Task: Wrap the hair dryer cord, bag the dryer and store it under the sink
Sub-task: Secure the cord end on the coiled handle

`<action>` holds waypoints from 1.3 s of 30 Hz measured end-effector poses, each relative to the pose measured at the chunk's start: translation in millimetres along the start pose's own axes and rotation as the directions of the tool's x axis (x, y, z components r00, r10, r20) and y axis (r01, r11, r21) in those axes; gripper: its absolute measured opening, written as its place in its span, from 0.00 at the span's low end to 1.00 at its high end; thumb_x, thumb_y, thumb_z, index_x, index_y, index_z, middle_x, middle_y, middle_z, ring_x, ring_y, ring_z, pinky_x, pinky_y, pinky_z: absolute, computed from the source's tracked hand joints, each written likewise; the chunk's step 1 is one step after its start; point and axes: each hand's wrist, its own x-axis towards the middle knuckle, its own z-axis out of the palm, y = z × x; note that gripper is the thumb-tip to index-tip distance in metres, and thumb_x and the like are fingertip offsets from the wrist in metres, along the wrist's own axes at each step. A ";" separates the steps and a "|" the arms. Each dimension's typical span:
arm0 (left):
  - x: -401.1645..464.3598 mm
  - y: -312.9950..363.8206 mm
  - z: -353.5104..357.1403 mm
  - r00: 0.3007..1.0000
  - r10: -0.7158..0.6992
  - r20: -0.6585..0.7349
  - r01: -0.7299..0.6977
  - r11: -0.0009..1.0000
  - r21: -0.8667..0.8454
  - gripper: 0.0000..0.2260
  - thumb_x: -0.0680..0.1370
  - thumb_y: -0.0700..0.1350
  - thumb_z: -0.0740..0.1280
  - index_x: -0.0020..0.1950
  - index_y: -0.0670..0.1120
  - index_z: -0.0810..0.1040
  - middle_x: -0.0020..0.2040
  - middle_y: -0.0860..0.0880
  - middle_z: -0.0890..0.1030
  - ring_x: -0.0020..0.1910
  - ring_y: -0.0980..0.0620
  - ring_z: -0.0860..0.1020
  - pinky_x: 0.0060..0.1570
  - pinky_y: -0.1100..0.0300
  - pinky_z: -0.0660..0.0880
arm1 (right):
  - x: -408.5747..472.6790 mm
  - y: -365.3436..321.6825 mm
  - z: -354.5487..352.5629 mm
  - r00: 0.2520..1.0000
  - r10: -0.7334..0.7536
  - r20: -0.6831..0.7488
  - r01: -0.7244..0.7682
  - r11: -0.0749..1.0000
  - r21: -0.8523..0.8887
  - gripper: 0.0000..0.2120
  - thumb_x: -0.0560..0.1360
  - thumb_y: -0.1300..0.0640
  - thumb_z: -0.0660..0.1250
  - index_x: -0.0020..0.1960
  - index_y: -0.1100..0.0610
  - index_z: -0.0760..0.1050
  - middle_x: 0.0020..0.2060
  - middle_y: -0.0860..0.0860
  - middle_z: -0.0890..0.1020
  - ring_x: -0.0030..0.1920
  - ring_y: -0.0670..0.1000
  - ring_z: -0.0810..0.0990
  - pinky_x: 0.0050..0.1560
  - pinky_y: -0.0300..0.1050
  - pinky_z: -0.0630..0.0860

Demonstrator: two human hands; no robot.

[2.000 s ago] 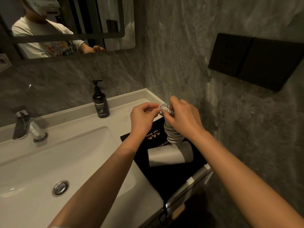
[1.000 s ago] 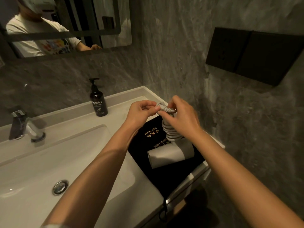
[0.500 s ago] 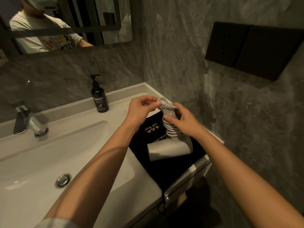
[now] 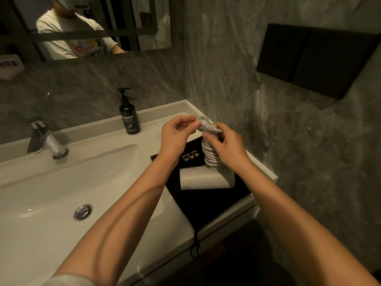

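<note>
Far left, tap (image 4: 46, 141) sits at back of basin (image 4: 41, 213), drain (image 4: 82, 212) lower down in the bowl. Behind the basin, black soap bottle (image 4: 128, 116) w/ pump stands upright on the ledge, near the wall. Mirror (image 4: 86, 27) above shows me in a white tee.

My left hand (image 4: 177, 137) is up over the counter (image 4: 148, 141), thumb & forefinger pinching the plug (image 4: 204, 125) at the cord's free end; other fingers curled loose. Plug is pale grey, held just above the coil.

Cord (image 4: 210, 153) is wound in tight turns round the dryer's handle, which points up. Dryer (image 4: 206, 179) is white, barrel lying on its side on the black bag (image 4: 206, 203). Bag lies flat on the counter's right end, gold "Hair Dryer" lettering showing by my left wrist, drawstring (image 4: 195, 246) hanging off the front edge.

My right hand (image 4: 225, 147) is closed round the top of the coil from the right side, thumb pressing on the cord just under the plug, fingers wrapped behind; can't tell how tight. Both hands nearly touching at the plug.

Far right, two dark panels (image 4: 313, 58) on the grey wall, well apart from the counter.
</note>
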 end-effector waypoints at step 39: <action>-86.4 -31.3 -98.3 0.835 -0.546 0.072 0.541 0.791 -0.285 0.12 0.73 0.42 0.72 0.55 0.42 0.77 0.52 0.45 0.77 0.54 0.46 0.78 0.46 0.50 0.82 | -133.4 -47.1 -36.7 0.804 0.233 0.547 -0.594 0.368 0.715 0.32 0.65 0.57 0.68 0.67 0.67 0.68 0.66 0.63 0.73 0.69 0.62 0.68 0.71 0.54 0.66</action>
